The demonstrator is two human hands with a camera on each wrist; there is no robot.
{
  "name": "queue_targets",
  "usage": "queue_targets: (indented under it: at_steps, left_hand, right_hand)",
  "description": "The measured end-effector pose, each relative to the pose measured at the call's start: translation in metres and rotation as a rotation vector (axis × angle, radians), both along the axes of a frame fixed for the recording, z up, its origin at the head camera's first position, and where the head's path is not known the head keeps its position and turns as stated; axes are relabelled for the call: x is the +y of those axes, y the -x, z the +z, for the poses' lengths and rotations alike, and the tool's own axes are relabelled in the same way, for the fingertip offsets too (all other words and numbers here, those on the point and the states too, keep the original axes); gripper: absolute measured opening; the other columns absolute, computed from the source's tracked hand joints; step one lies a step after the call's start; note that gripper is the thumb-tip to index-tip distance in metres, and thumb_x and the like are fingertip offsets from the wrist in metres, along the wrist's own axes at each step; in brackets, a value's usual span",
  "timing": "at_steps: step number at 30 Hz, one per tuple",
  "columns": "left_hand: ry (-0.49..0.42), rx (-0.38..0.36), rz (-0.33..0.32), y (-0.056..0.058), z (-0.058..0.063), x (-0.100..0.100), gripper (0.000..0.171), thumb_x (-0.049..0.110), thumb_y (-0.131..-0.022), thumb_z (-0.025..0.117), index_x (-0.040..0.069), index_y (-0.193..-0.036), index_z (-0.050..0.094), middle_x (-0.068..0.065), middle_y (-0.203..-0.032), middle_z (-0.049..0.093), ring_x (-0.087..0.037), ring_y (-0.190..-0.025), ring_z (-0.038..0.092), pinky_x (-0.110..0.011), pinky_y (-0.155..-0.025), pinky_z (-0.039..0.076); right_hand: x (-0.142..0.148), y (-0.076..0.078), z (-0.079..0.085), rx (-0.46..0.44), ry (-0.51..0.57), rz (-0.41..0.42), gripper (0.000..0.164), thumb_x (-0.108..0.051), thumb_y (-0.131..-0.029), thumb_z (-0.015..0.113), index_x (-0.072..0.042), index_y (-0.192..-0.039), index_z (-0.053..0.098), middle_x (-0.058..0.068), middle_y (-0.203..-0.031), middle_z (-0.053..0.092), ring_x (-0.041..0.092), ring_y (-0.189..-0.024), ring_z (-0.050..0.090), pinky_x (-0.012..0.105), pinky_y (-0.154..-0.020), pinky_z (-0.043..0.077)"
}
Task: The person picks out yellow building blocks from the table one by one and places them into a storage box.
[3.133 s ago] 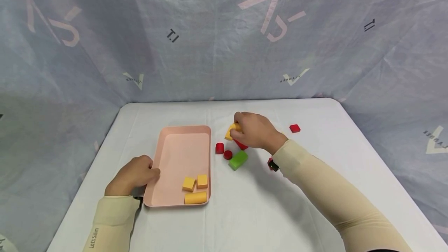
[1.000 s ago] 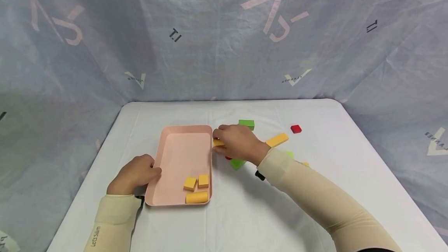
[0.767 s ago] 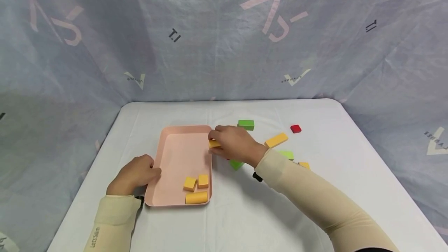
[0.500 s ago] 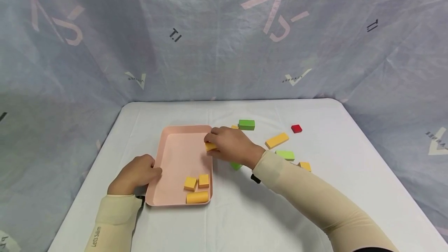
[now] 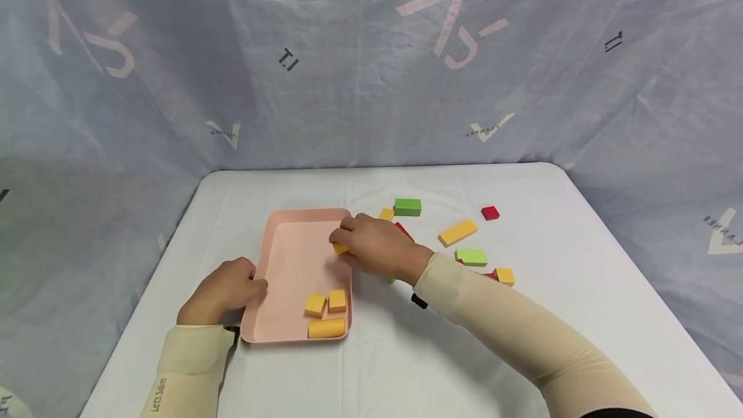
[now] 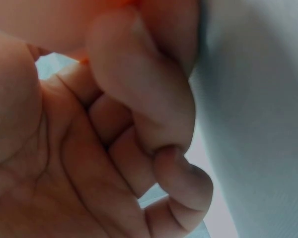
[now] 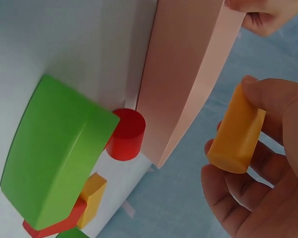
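A pink tray (image 5: 290,260) lies on the white table, its left rim gripped by my left hand (image 5: 223,290). The left wrist view shows that hand's curled fingers (image 6: 144,94) close up against the tray. Over the tray's right side, my right hand (image 5: 377,247) holds a yellow rounded block (image 7: 238,131) between thumb and fingers, clear of the tray floor. Inside the tray's near right corner are two yellow cubes (image 5: 315,305) and a yellow cylinder (image 5: 326,328). Just outside the tray, the right wrist view shows a red cylinder (image 7: 126,135) and a green block (image 7: 59,148).
Right of the tray lie a dark green block (image 5: 408,207), a long yellow block (image 5: 458,233), a light green block (image 5: 471,257), a yellow block (image 5: 505,277) and a small red block (image 5: 490,213). My right forearm (image 5: 511,321) crosses the table and partly hides red pieces.
My right hand has carried the yellow rounded block leftward from among the loose blocks, across the tray's right rim to over its inside. The left hand keeps its grip on the rim.
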State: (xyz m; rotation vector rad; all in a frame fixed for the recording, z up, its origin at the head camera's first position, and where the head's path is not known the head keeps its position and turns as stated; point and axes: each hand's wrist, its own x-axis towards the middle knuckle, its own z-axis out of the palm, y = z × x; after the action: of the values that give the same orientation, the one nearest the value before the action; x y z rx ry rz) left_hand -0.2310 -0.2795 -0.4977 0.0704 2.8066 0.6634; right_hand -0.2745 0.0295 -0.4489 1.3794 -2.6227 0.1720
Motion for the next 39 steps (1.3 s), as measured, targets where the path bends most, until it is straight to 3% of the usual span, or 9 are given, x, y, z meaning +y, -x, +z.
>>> queue_targets:
  at_steps: [8, 16, 26, 39]
  left_hand:
    - [-0.004, -0.009, 0.000, -0.001, 0.001, 0.000, 0.015, 0.019, -0.077, 0.056, 0.009, -0.067, 0.051, -0.004, -0.060, 0.047, -0.019, -0.051, 0.043, -0.032, -0.043, 0.034]
    - [0.007, -0.001, -0.014, 0.000, 0.000, 0.001, 0.016, 0.019, -0.077, 0.056, 0.010, -0.065, 0.050, -0.003, -0.058, 0.046, -0.018, -0.051, 0.043, -0.032, -0.043, 0.033]
    - [0.008, -0.002, -0.010, 0.001, -0.001, -0.001, 0.016, 0.019, -0.076, 0.055, 0.010, -0.063, 0.049, -0.002, -0.056, 0.045, -0.018, -0.049, 0.042, -0.031, -0.042, 0.033]
    - [0.007, 0.001, -0.017, 0.003, -0.002, -0.002, 0.017, 0.019, -0.076, 0.056, 0.010, -0.063, 0.050, -0.003, -0.056, 0.047, -0.018, -0.049, 0.043, -0.032, -0.042, 0.034]
  right_hand:
    - [-0.009, -0.005, -0.003, -0.003, -0.043, 0.095, 0.033, -0.022, -0.084, 0.068, -0.021, -0.116, 0.060, -0.008, -0.104, 0.052, 0.007, -0.091, 0.043, 0.026, -0.078, 0.045]
    - [-0.015, -0.009, -0.007, -0.053, -0.056, 0.096, 0.035, -0.032, -0.085, 0.069, -0.023, -0.118, 0.060, -0.010, -0.103, 0.052, 0.006, -0.089, 0.044, 0.026, -0.075, 0.047]
    - [-0.021, -0.011, -0.015, -0.105, -0.042, 0.161, 0.035, -0.042, -0.086, 0.066, -0.022, -0.115, 0.064, -0.009, -0.100, 0.055, 0.006, -0.085, 0.045, 0.023, -0.075, 0.047]
    - [-0.024, -0.010, -0.017, -0.149, -0.084, 0.159, 0.038, -0.039, -0.082, 0.071, -0.025, -0.116, 0.063, -0.011, -0.102, 0.053, 0.005, -0.089, 0.044, 0.023, -0.077, 0.047]
